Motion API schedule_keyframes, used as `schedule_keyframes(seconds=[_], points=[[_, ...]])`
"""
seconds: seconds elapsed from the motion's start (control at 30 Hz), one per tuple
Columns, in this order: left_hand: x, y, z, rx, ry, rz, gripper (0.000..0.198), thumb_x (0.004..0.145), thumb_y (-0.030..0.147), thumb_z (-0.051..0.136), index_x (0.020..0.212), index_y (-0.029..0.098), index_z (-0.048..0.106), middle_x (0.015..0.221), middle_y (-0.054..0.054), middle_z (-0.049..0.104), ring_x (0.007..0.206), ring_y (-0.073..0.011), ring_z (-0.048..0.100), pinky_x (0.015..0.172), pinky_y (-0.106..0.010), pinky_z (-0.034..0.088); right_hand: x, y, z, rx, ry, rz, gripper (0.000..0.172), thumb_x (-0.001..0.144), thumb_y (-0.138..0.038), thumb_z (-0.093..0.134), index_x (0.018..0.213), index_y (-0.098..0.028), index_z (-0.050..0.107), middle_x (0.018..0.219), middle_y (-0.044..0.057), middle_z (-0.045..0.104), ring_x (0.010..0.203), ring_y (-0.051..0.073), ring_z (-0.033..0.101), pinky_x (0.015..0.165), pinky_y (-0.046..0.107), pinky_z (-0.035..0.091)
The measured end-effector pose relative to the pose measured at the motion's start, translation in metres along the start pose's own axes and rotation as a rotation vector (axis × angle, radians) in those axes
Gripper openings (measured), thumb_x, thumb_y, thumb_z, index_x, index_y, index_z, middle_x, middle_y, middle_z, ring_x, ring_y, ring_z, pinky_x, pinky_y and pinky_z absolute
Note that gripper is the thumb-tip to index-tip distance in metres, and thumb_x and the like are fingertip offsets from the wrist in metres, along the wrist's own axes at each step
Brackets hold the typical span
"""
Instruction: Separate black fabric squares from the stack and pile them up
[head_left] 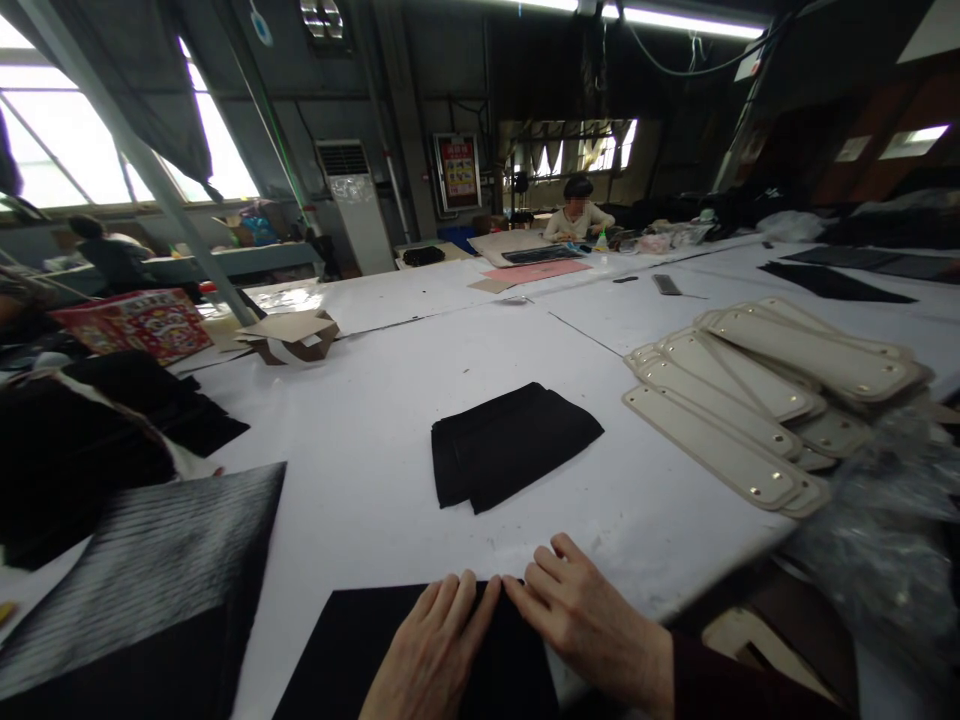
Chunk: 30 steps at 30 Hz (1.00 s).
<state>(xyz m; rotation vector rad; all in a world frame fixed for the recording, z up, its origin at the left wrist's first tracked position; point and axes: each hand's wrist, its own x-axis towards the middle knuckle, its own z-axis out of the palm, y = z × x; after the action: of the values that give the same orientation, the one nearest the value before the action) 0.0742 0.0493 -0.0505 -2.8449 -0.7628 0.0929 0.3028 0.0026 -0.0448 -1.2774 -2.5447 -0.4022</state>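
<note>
A flat sheet of black cloth (360, 640) lies at the table's near edge, beneath both hands. My left hand (435, 645) rests palm down on it, fingers extended to its far edge. From the right, my right hand (589, 620) touches the same edge with its index finger, the other fingers loosely bent and apart. Both index fingertips nearly meet. The thumbs are hidden. Beyond the hands, a folded black cloth piece (517, 445) lies on the white table.
Several beige panels with metal studs (712, 445) are piled at right, beside clear plastic wrapping (885, 540). A black and grey sheet (172, 570) and stacked black cloth (82, 450) lie at left. An open cardboard box (292, 338) stands farther back. Another person (577, 212) sits across the table.
</note>
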Motion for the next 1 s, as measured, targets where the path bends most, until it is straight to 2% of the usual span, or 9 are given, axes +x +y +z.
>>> schedule_keyframes(seconds=[0.17, 0.33, 0.43, 0.53, 0.63, 0.77, 0.9, 1.0], points=[[0.001, 0.0, -0.002, 0.011, 0.017, -0.005, 0.07, 0.083, 0.004, 0.04, 0.15, 0.02, 0.029, 0.138, -0.011, 0.054, 0.122, -0.0262, 0.054, 0.103, -0.039, 0.045, -0.004, 0.001, -0.003, 0.05, -0.038, 0.039, 0.024, 0.092, -0.01, 0.047, 0.113, -0.011, 0.058, 0.084, 0.005, 0.056, 0.081, 0.021, 0.046, 0.078, 0.042, 0.033], [0.002, 0.002, -0.006, 0.009, -0.008, -0.009, 0.069, 0.084, 0.006, 0.042, 0.15, 0.02, 0.029, 0.136, -0.012, 0.055, 0.12, -0.0271, 0.055, 0.102, -0.041, 0.045, -0.015, 0.006, -0.008, 0.236, -0.114, 0.18, 0.022, 0.088, -0.01, 0.05, 0.105, -0.019, 0.06, 0.086, 0.004, 0.056, 0.081, 0.021, 0.046, 0.075, 0.039, 0.034], [0.002, 0.004, -0.008, 0.013, -0.023, -0.013, 0.068, 0.085, 0.005, 0.042, 0.15, 0.02, 0.029, 0.137, -0.012, 0.054, 0.121, -0.0273, 0.054, 0.103, -0.042, 0.045, -0.012, 0.007, -0.014, 0.38, -0.067, 0.355, 0.026, 0.087, -0.007, 0.045, 0.101, -0.021, 0.062, 0.089, 0.004, 0.055, 0.084, 0.02, 0.048, 0.079, 0.039, 0.037], [0.002, 0.007, -0.007, 0.012, -0.03, -0.037, 0.068, 0.085, 0.005, 0.041, 0.151, 0.02, 0.028, 0.139, -0.012, 0.053, 0.123, -0.0273, 0.053, 0.105, -0.043, 0.043, 0.003, -0.003, -0.018, 0.53, 0.031, 0.452, 0.042, 0.085, -0.001, 0.039, 0.12, -0.02, 0.056, 0.099, 0.006, 0.056, 0.093, 0.02, 0.05, 0.084, 0.035, 0.042], [0.002, 0.008, -0.006, -0.01, -0.03, -0.041, 0.066, 0.084, 0.004, 0.04, 0.149, 0.017, 0.032, 0.142, -0.013, 0.05, 0.127, -0.0271, 0.05, 0.107, -0.043, 0.041, 0.016, -0.023, -0.012, 0.554, 0.027, 0.386, 0.056, 0.081, 0.001, 0.039, 0.133, -0.017, 0.048, 0.11, 0.008, 0.056, 0.101, 0.021, 0.05, 0.092, 0.035, 0.043], [-0.007, 0.0, -0.005, -0.06, -0.017, -0.038, 0.065, 0.081, 0.001, 0.038, 0.145, 0.012, 0.038, 0.141, -0.012, 0.052, 0.128, -0.0251, 0.049, 0.111, -0.042, 0.037, 0.017, -0.045, 0.007, 0.35, -0.032, 0.302, 0.056, 0.079, 0.0, 0.042, 0.133, -0.012, 0.048, 0.108, 0.01, 0.056, 0.098, 0.025, 0.048, 0.093, 0.041, 0.042], [-0.036, -0.022, -0.002, -0.052, -0.001, -0.139, 0.072, 0.076, -0.004, 0.037, 0.146, 0.015, 0.037, 0.144, -0.009, 0.049, 0.13, -0.0226, 0.048, 0.113, -0.039, 0.035, 0.01, -0.046, 0.015, 0.27, -0.025, 0.275, 0.054, 0.08, -0.001, 0.043, 0.132, -0.012, 0.049, 0.105, 0.01, 0.055, 0.094, 0.024, 0.048, 0.086, 0.039, 0.042], [-0.067, -0.044, 0.0, -0.016, -0.044, -0.248, 0.076, 0.072, -0.008, 0.035, 0.144, 0.014, 0.042, 0.145, -0.01, 0.048, 0.13, -0.0231, 0.048, 0.112, -0.039, 0.036, 0.009, -0.041, 0.017, 0.217, 0.056, 0.229, 0.054, 0.076, -0.004, 0.046, 0.13, -0.013, 0.051, 0.1, 0.009, 0.057, 0.089, 0.024, 0.048, 0.079, 0.037, 0.04]])
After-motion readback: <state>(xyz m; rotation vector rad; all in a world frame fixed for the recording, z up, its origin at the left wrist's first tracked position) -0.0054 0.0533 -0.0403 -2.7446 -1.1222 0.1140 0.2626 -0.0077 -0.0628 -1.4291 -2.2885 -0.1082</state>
